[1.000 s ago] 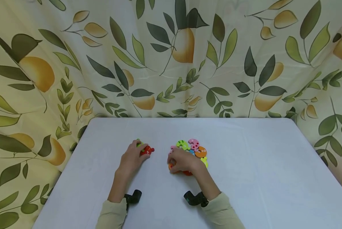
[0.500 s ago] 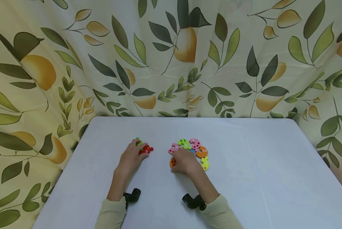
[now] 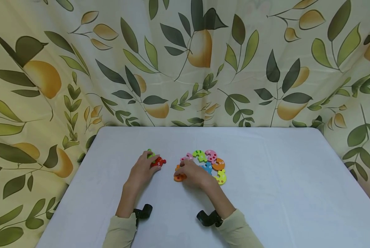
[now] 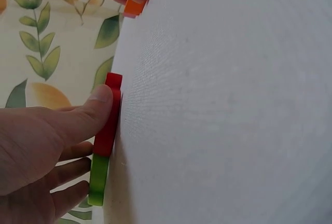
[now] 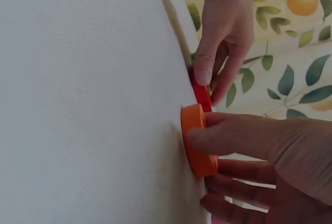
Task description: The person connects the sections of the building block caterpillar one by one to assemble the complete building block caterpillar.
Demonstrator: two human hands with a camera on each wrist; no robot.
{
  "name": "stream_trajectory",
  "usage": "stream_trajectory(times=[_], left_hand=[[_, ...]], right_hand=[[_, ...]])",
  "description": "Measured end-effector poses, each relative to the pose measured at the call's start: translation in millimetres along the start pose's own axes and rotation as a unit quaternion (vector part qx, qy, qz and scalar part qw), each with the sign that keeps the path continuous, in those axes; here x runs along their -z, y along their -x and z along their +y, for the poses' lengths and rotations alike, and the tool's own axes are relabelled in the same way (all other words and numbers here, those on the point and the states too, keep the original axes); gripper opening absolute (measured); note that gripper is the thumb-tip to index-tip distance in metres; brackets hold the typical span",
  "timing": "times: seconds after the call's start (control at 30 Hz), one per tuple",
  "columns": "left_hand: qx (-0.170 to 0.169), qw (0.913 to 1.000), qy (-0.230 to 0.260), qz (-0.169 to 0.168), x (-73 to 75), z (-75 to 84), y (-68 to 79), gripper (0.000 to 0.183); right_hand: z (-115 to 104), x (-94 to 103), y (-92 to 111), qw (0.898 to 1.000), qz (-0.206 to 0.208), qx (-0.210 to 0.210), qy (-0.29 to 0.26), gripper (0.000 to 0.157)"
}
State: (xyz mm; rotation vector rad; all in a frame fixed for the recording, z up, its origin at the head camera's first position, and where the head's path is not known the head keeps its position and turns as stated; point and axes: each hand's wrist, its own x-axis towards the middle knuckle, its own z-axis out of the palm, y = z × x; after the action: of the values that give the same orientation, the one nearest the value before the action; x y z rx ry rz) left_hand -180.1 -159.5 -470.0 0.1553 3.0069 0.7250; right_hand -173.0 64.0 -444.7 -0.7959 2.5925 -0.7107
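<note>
My left hand holds a red number puzzle piece marked 2, beside a green piece. In the left wrist view the thumb presses the edge of the red piece, and the other fingers lie by the green one. My right hand pinches an orange puzzle piece at the left of a loose ring of pieces. The right wrist view has the thumb on the rim of this orange piece, which stands near the red one.
The ring includes a pink piece, a light green piece, a spotted pink piece, an orange piece marked 10, a yellow piece and a blue piece. A white cloth covers the table; a patterned curtain hangs behind.
My right hand has slid the orange piece left, away from the ring and toward the red piece. More of the blue piece shows now. My left hand stays nearly where it was.
</note>
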Motion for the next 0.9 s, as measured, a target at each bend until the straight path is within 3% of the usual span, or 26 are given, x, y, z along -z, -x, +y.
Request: stream_trajectory(times=[0.3,0.6,0.77,0.9], left_hand=[[-0.009,0.9999,0.010,-0.003,0.7,-1.9,0.2,0.051],[-0.033,0.9990,0.007,-0.029,4.9,-8.0,-0.3,0.053],[-0.059,0.9973,0.001,-0.043,7.7,-11.7,-0.2,0.054],[-0.081,0.9951,0.004,-0.057,9.2,-11.7,-0.9,0.053]], right_hand=[[6.7,-7.7,-8.3,0.999,0.030,0.014,-0.007,0.016],[9.9,-12.4,-16.4,0.998,0.055,-0.010,-0.006,0.047],[12.4,-17.3,-19.6,0.997,0.080,0.011,-0.006,0.052],[11.4,-18.7,-22.6,0.991,0.123,0.020,-0.038,0.055]])
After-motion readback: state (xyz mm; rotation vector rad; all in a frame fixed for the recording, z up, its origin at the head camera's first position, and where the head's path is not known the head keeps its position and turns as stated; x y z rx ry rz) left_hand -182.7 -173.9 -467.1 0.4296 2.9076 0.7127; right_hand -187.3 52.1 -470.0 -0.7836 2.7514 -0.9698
